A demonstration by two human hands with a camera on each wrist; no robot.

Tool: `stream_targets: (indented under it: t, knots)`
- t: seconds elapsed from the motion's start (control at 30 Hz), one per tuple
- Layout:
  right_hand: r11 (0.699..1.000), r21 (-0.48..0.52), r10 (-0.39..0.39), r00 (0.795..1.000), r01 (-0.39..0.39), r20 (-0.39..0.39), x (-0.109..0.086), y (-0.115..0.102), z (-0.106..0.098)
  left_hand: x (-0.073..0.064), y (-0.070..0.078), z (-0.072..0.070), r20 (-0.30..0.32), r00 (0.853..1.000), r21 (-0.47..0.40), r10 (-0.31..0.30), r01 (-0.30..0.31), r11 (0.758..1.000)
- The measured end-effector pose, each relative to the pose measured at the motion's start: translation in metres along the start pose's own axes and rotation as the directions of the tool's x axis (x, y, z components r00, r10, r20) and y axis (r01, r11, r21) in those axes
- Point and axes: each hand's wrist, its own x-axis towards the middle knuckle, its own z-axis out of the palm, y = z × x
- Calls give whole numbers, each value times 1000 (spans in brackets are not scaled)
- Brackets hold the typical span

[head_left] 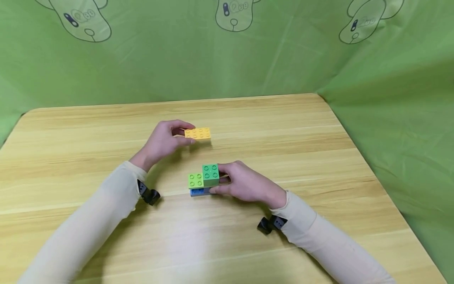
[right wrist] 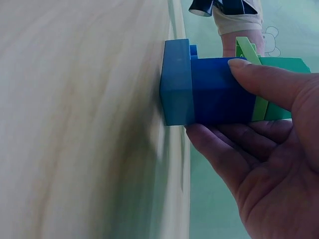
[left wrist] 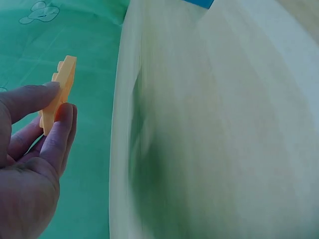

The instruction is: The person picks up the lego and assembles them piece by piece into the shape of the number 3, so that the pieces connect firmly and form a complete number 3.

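My left hand (head_left: 164,139) pinches a flat yellow-orange building brick (head_left: 197,133) between thumb and fingers, above the far part of the table. The left wrist view shows that brick (left wrist: 61,94) edge-on, its studs turned to the left. Nearer to me, my right hand (head_left: 244,182) grips a stack of joined building bricks. A green brick (head_left: 211,174) tops it, over a thin light-green brick (head_left: 195,180) that juts out to the left. Beneath are a dark blue brick (right wrist: 222,92) and a lighter blue one (right wrist: 177,82) at the bottom. The right thumb lies on the dark blue brick.
Both hands are over a wood-grain table (head_left: 106,130). A green curtain (head_left: 159,67) with printed cartoon outlines hangs behind the table and along its right side. Each wrist carries a small black camera, the left one (head_left: 148,193) and the right one (head_left: 271,225).
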Motion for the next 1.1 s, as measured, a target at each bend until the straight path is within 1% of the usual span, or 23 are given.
stream_targets:
  t: [0.13, 0.33, 0.4, 0.57, 0.7, 0.9, 1.0, 1.1]
  knots:
    - [1000, 3, 6, 1000, -6, 3, 0, 0, 0, -8, -3, -3, -24, 1000, -19, -15, 15, 1000]
    - [1000, 6, -12, 1000, 12, 0, -1, 0, 0, -15, -8, -8, -21, 998, -58, -58, 57, 997]
    - [1000, 5, -14, 1000, 14, -1, -1, 0, 0, -17, -10, -8, -22, 997, -74, -77, 75, 994]
    - [1000, -1, -13, 1000, 13, -3, -1, 1, 0, -22, -14, -7, -23, 995, -93, -92, 90, 992]
    - [1000, 4, -22, 1000, 22, -5, -1, 2, 1, -28, -15, -5, -15, 994, -146, -106, 103, 984]
    - [1000, 4, -15, 1000, 15, -7, -2, 2, 1, -39, -14, 1, 5, 993, -231, -116, 114, 966]
    - [1000, -8, -11, 1000, 11, -6, -1, 2, 1, -45, -13, 0, -5, 994, -235, -113, 108, 966]
    - [1000, -3, -28, 1000, 28, -8, 0, 2, 2, -51, -12, -4, -27, 993, -218, -111, 102, 971]
